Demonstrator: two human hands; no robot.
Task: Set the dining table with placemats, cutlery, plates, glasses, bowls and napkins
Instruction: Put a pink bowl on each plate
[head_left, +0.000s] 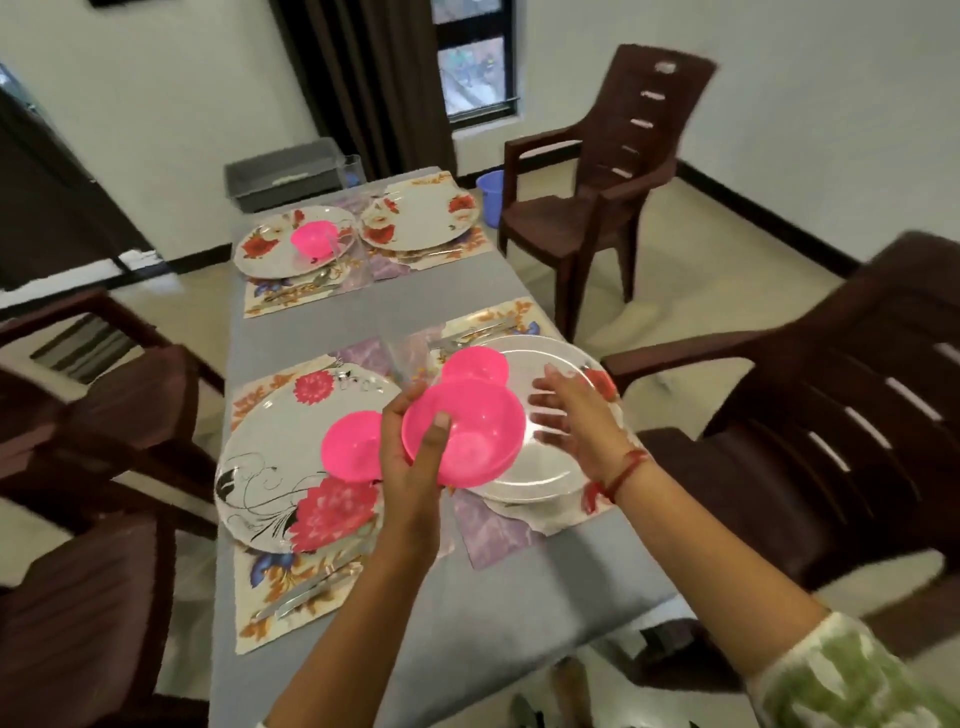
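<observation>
Head view, table (322, 332): four placemats with plates before you.
Near-right plate (545, 467): under your hands.
Left hand (415, 447): you grip a pink bowl (467, 431), thumb inside.
Right hand (576, 415): fingers spread, holding nothing, beside that bowl.

The bowl (467, 434) gripped in the left hand (410, 452) is bright translucent pink, the same pink as the bowl (353, 447) just left of that hand and the one (475, 364) just beyond it. Left of the hand, a white plate (270, 499) carries magenta flowers and black swirls. Under the open right hand (571, 415), which wears a red thread at the wrist, lies a white plate (550, 467) with red blooms on a grey tabletop (457, 613).
</observation>
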